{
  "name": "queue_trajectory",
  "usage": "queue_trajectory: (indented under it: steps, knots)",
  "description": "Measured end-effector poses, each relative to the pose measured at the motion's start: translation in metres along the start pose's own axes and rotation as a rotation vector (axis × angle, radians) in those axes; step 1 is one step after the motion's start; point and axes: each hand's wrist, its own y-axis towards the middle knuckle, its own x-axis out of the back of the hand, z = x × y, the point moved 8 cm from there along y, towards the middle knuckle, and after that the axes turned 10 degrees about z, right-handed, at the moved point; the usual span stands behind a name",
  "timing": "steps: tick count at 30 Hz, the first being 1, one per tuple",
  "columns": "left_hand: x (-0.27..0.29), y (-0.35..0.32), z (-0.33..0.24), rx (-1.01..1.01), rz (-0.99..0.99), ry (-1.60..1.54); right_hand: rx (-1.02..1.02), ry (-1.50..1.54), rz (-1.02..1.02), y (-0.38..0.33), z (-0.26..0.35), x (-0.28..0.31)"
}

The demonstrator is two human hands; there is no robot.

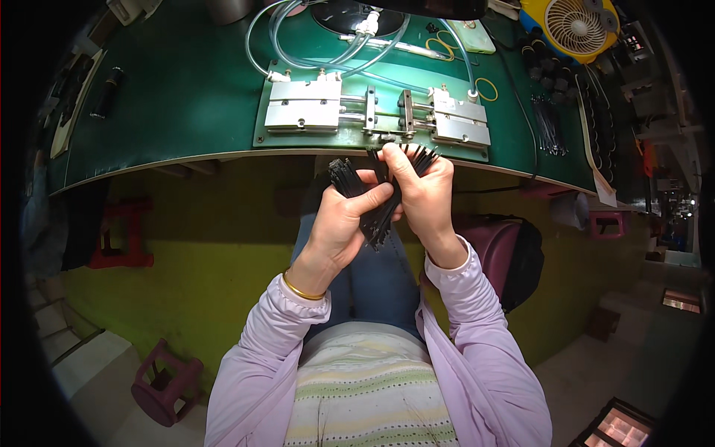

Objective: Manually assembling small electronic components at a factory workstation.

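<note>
Just in front of the table's near edge, both my hands are closed round thin black wires. My left hand (344, 216) grips a thick bundle of black wires (347, 179), thumb laid across it. Their blunt upper ends fan out above the fist, and the lower ends poke out below. My right hand (424, 186) pinches more of the wires between thumb and fingers, close against the left; some tips show above its fingers. Right beyond my fingertips sits a metal clamping fixture (372, 119) with two silver air cylinders (303, 106) facing each other.
Clear air hoses (357, 59) loop behind the fixture on the green table (186, 89). A yellow-and-blue fan (579, 28) stands at the far right, with more black wires (550, 128) nearer. A maroon seat (484, 253) and plastic stools (165, 384) are on the floor.
</note>
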Motion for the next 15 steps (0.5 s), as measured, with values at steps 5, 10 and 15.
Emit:
queue_trajectory:
  steps: [5,10,15]
  knots:
    - [0.002,0.0,0.001,-0.002,-0.026,0.016,-0.027,-0.002,-0.033,0.0,-0.003,0.002]
    - [0.001,0.002,0.0,-0.001,-0.039,0.02,-0.057,0.048,-0.038,0.003,-0.01,0.005]
    - [0.001,0.003,0.0,0.012,-0.029,0.021,-0.043,0.039,-0.031,0.006,-0.01,0.007]
